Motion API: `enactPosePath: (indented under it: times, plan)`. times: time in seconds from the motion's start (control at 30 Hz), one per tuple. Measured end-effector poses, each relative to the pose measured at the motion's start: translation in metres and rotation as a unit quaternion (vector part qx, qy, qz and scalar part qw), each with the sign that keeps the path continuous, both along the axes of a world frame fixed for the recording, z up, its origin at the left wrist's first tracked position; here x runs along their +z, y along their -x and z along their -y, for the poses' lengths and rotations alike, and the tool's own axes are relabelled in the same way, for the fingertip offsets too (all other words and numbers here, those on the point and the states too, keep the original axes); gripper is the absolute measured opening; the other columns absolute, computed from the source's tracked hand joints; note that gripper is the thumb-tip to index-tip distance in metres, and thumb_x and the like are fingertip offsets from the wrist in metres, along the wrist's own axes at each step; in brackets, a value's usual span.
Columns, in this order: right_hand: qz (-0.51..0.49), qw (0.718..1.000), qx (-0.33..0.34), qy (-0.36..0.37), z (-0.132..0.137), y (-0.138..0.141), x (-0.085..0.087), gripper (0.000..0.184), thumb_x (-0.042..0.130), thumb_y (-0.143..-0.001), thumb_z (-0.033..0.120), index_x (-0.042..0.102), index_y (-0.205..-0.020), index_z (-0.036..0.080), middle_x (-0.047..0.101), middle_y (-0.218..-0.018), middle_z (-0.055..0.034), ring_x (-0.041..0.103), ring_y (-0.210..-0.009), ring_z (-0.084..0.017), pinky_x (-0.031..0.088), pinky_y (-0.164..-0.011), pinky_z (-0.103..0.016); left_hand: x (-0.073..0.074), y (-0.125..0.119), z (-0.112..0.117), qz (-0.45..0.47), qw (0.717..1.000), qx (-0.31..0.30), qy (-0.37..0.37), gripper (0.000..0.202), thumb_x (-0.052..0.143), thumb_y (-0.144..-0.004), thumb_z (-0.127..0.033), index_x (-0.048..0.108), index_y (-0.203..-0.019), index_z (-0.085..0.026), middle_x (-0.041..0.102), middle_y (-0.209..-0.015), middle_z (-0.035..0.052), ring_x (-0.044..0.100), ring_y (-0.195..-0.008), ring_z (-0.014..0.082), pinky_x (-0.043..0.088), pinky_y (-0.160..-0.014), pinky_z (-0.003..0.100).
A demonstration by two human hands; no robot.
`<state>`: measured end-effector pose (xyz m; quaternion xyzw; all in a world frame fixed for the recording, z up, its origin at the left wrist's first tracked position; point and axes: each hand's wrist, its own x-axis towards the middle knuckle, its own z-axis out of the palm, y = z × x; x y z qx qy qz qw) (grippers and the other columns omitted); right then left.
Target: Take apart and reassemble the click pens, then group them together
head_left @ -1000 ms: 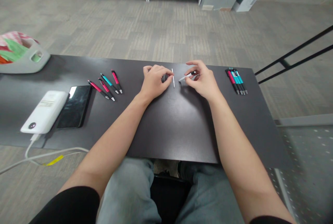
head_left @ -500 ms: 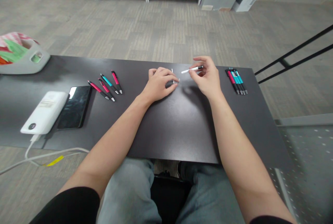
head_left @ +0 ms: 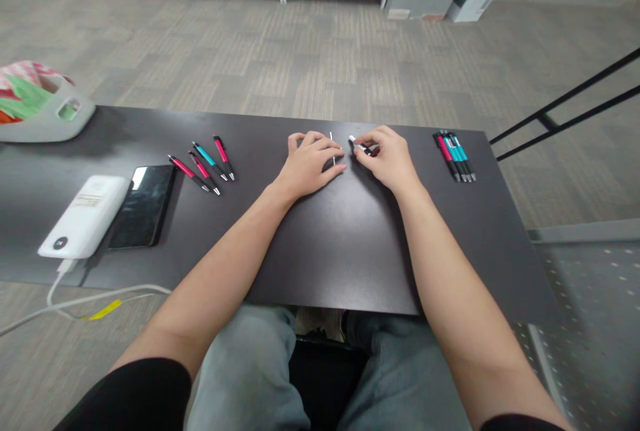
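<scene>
On the dark table, my left hand point(head_left: 314, 163) rests palm down with its fingers apart. Beneath its fingertips lies a thin white stick point(head_left: 332, 141), partly covered by the fingers. Just to the right, my right hand point(head_left: 387, 156) is closed on a white pen barrel point(head_left: 356, 144), held low over the tabletop with a dark end showing near the thumb. Much of the barrel is hidden by the fingers. Several red and teal pens point(head_left: 205, 164) lie loosely fanned out to the left. Another group of red and teal pens point(head_left: 454, 156) lies side by side at the right.
A black phone point(head_left: 143, 207) and a white power bank point(head_left: 86, 216) with a cable point(head_left: 53, 294) lie at the left of the table point(head_left: 330, 251). A pale basket point(head_left: 75, 114) of colourful cloth stands at the far left corner. Black metal bars point(head_left: 550, 121) rise beyond the right edge.
My right hand has moved down and left with the white pen barrel, turning it and bringing it close to the table beside my left hand. The left hand has barely shifted.
</scene>
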<state>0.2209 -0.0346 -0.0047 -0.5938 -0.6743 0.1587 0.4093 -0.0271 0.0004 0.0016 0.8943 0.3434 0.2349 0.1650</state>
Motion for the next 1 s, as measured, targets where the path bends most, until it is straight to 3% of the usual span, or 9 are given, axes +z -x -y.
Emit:
enactPosePath:
  times: [0.23, 0.33, 0.6, 0.8, 1.0]
  plan:
    - [0.002, 0.998, 0.048, 0.034, 0.002, 0.003, -0.002, 0.014, 0.093, -0.091, 0.033, 0.093, -0.105, 0.029, 0.081, -0.113, -0.0098, 0.077, -0.102, -0.030, 0.070, -0.095, -0.049, -0.001, 0.002, -0.001, 0.003, 1.000, 0.012, -0.003, 0.019, 0.082, -0.113, -0.042, 0.094, -0.128, -0.037, 0.086, -0.152, 0.0086, 0.063, -0.150, 0.0435, 0.033, -0.129, 0.074]
    - [0.002, 0.998, 0.048, 0.038, 0.002, 0.003, -0.002, 0.015, 0.091, -0.094, 0.033, 0.093, -0.109, 0.028, 0.081, -0.113, -0.0095, 0.076, -0.093, -0.027, 0.069, -0.096, -0.049, 0.002, 0.003, 0.000, 0.019, 0.999, 0.028, -0.011, 0.016, 0.080, -0.114, -0.040, 0.093, -0.122, -0.036, 0.085, -0.152, 0.0082, 0.065, -0.149, 0.0420, 0.034, -0.129, 0.072]
    - [0.033, 0.997, 0.044, 0.052, 0.001, 0.003, 0.001, 0.017, 0.084, -0.097, 0.029, 0.091, -0.112, 0.030, 0.084, -0.097, -0.0054, 0.071, -0.082, -0.027, 0.065, -0.095, -0.048, 0.005, 0.007, -0.006, 0.081, 0.988, 0.118, -0.054, 0.018, 0.070, -0.119, -0.038, 0.086, -0.112, -0.034, 0.088, -0.128, 0.0073, 0.069, -0.133, 0.0365, 0.039, -0.120, 0.067]
    - [0.014, 0.997, 0.033, 0.064, 0.002, 0.005, -0.001, 0.016, 0.081, -0.100, 0.034, 0.088, -0.112, 0.028, 0.086, -0.091, -0.0042, 0.072, -0.076, -0.025, 0.064, -0.089, -0.045, -0.001, 0.008, -0.010, 0.079, 0.985, 0.141, -0.057, 0.018, 0.069, -0.118, -0.038, 0.085, -0.113, -0.033, 0.086, -0.125, 0.0083, 0.067, -0.134, 0.0378, 0.039, -0.121, 0.066]
    - [0.017, 0.997, 0.017, 0.075, 0.005, 0.008, 0.004, 0.011, 0.076, -0.100, 0.026, 0.085, -0.105, 0.026, 0.085, -0.090, -0.0049, 0.071, -0.076, -0.024, 0.060, -0.088, -0.042, -0.004, 0.014, -0.021, 0.119, 0.965, 0.228, -0.042, 0.008, 0.077, -0.112, -0.031, 0.084, -0.108, -0.032, 0.086, -0.127, 0.0083, 0.069, -0.135, 0.0392, 0.036, -0.124, 0.063]
